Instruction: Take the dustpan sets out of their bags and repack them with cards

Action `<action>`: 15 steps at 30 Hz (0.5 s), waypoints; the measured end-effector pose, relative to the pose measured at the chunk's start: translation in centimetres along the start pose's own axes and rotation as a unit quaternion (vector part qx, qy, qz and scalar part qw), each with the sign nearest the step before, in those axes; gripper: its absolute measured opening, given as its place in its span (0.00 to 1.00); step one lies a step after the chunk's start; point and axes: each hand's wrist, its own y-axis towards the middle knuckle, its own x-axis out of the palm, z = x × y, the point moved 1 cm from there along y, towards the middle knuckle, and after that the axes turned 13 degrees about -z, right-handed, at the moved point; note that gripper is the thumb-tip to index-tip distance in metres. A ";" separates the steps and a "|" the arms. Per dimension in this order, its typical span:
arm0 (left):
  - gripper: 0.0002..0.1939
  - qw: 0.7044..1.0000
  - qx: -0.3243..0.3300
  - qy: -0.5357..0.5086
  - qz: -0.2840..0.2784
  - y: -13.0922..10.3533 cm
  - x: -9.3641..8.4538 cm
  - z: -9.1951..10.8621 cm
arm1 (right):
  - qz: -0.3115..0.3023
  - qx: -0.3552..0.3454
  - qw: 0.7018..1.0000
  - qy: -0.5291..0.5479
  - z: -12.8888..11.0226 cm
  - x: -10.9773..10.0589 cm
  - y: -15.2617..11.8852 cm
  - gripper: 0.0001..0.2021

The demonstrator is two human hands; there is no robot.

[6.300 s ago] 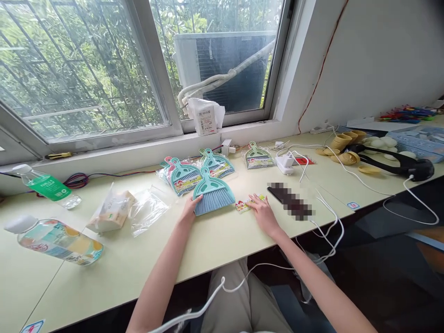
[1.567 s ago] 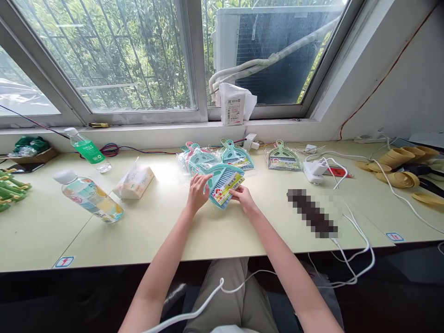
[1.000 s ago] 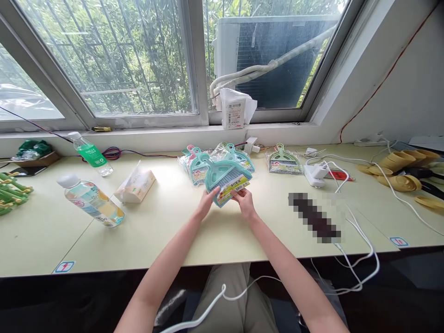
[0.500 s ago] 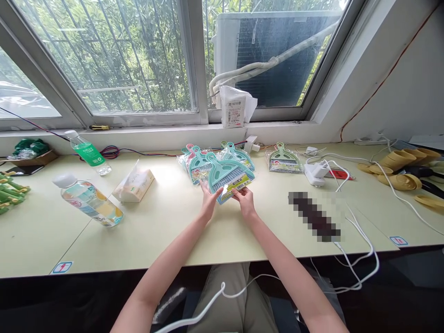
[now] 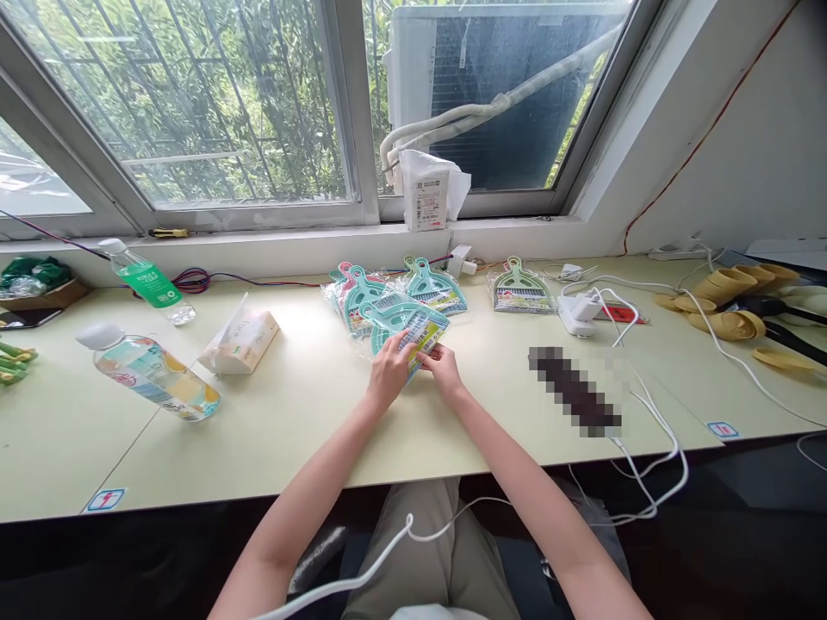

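A teal dustpan and brush set (image 5: 384,316) with a yellow printed label is tilted above the table in front of me. My left hand (image 5: 388,372) lies over its lower left part, fingers bent across the front by the label. At the lower right corner, my right hand (image 5: 444,368) pinches the set between thumb and fingers. Just behind it lie other wrapped sets: a teal one (image 5: 359,291) over a pink-handled one at the left, and another teal one (image 5: 430,286) to the right. A green set (image 5: 522,288) rests farther right.
On the left stand a large drink bottle (image 5: 155,379), a green-labelled bottle (image 5: 152,282) and a tissue pack (image 5: 240,344). To the right are a white power strip (image 5: 576,314), trailing white cables, a pixelated dark object (image 5: 575,392) and yellowish curled pieces (image 5: 736,323). A small box (image 5: 426,202) stands on the sill.
My left hand has moved from the set's left edge onto its front, near the label. The set has turned and sits slightly farther left. The whole view has shifted a little.
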 end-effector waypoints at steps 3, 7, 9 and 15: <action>0.21 1.000 -0.006 -0.001 -0.008 -0.1 0.3 0.2 | 0.009 0.000 1.000 0.006 0.3 -0.2 0.3 0.19; 0.23 1.000 -0.015 -0.014 -0.008 0.0 0.5 0.6 | 0.027 0.004 1.000 0.010 0.4 -0.4 0.6 0.19; 0.23 1.000 -0.020 -0.019 0.000 0.0 0.6 0.7 | 0.029 0.006 1.000 0.008 0.4 -0.5 0.6 0.18; 0.25 0.999 0.018 -0.003 -0.036 0.0 0.4 0.7 | 0.028 -0.001 1.000 0.007 0.1 -0.5 0.5 0.19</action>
